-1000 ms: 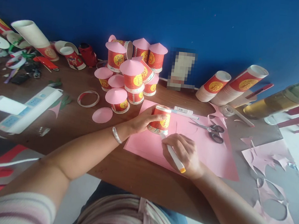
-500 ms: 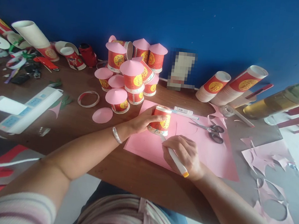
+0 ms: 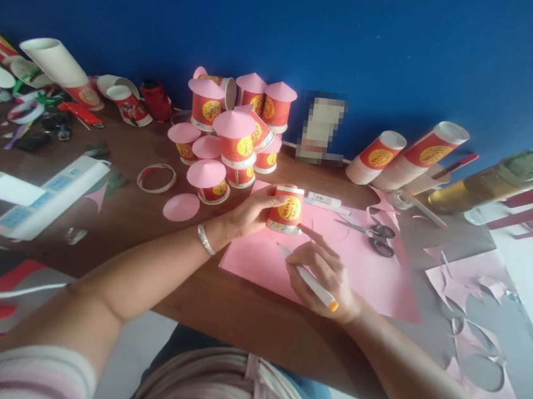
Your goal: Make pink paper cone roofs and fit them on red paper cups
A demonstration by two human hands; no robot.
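Observation:
A red paper cup point(image 3: 287, 209) with a yellow emblem stands upside down in my left hand point(image 3: 250, 214), which is closed around its left side. Coloured marks run along the cup's white rim at the bottom. My right hand point(image 3: 319, 276) grips a white marker point(image 3: 315, 286) with an orange end. Its tip points up and left, just below the cup and apart from it, while my index finger reaches out near the cup's rim. Beneath both hands lies pink paper point(image 3: 260, 262). Scissors point(image 3: 379, 235) rest on the paper to the right.
Several cups with pink cone tops point(image 3: 233, 134) are grouped at the back. A pink disc point(image 3: 181, 207) and a cup ring point(image 3: 156, 178) lie left, near a power strip point(image 3: 50, 199). Stacked cups point(image 3: 380, 154), a bottle point(image 3: 501, 180) and paper offcuts point(image 3: 467, 281) are on the right.
The cup has turned so that its yellow emblem faces me more fully. The marker tip has moved away from the rim, down and left, and my right index finger has stretched toward the cup.

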